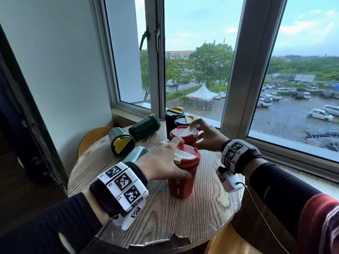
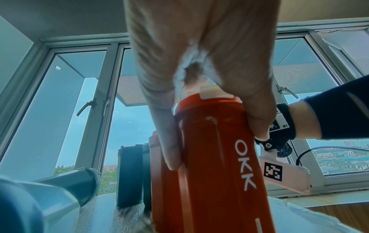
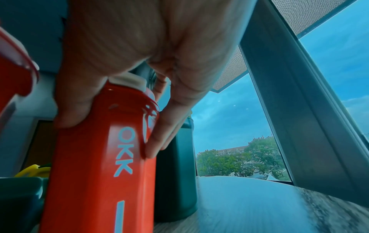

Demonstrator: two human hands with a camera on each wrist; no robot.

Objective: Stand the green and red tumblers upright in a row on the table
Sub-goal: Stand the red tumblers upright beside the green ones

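Two red tumblers with white lids stand upright on the round wooden table (image 1: pixel 183 220). My left hand (image 1: pixel 180 158) grips the near red tumbler (image 1: pixel 181 182) from above, round its lid; its fingers (image 2: pixel 169 146) clasp the "OKK" body (image 2: pixel 209 165). Just behind it, my right hand (image 1: pixel 195 133) holds the far red tumbler (image 1: pixel 178 133) by its top, and its fingers (image 3: pixel 159 141) wrap that body (image 3: pixel 95 165). Two dark green tumblers (image 1: pixel 173 117) (image 1: pixel 184 121) stand upright behind the red ones. Three green tumblers lie on their sides at the left (image 1: pixel 145 127) (image 1: pixel 122 141) (image 1: pixel 136 153).
The table stands in a window corner, with the sill (image 1: pixel 126 116) and window frame (image 1: pixel 236 70) close behind the upright tumblers. A wooden chair back (image 1: pixel 91 138) shows at the table's far left. A wall (image 1: pixel 55 70) is at the left.
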